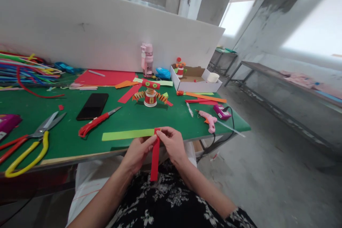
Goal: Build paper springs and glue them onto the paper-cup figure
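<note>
Over the table's front edge, my left hand [138, 151] and my right hand [173, 145] pinch two paper strips where they meet at one end. The red paper strip [155, 164] hangs down toward my lap. The lime-green paper strip [125, 135] reaches out to the left, so the two form a corner. Both thumbs press on the red strip near its top; the fingers behind are hidden. Beyond my hands stands a small paper-and-cup figure [150, 98] with a red roll for a head, green eyes and folded orange paper arms.
On the green table [171, 121] lie scissors [40, 133], a red utility knife [98, 122], a black phone [92, 106], a pink glue gun [210, 120] with its cord, and a pen [189, 109]. Behind are a pink bottle [147, 60], a white box [196, 84] and pipe cleaners [26, 71].
</note>
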